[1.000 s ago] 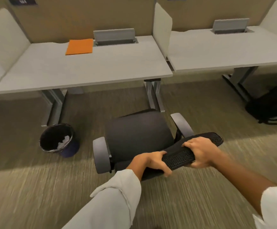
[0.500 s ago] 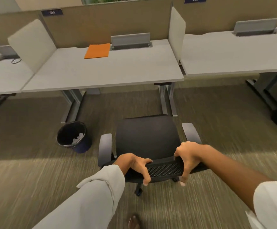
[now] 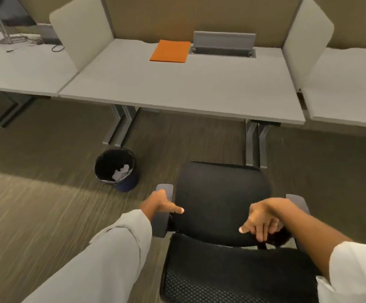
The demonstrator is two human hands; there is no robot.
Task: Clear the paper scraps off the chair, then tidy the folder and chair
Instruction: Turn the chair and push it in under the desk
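Note:
The black office chair (image 3: 219,197) stands on the carpet in front of the grey desk (image 3: 188,90), its seat bare and its mesh backrest (image 3: 232,274) closest to me. My left hand (image 3: 161,204) lies over the left armrest (image 3: 165,189), thumb stretched toward the seat. Over the rear of the seat hovers my right hand (image 3: 262,219), fingers spread and pointing down, just inside the right armrest (image 3: 298,203). An orange folder (image 3: 170,51) lies flat at the back of the desk. White paper scraps (image 3: 122,172) sit inside the black bin (image 3: 116,169).
The bin stands on the carpet left of the chair, near the left desk leg (image 3: 120,127). The right desk legs (image 3: 255,145) are just ahead of the seat. White dividers (image 3: 81,29) flank the desk. A grey cable box (image 3: 223,43) sits beside the folder.
Both hands have left the top of the backrest; the left now rests on the armrest and the right has opened. The chair and I are closer to the desk.

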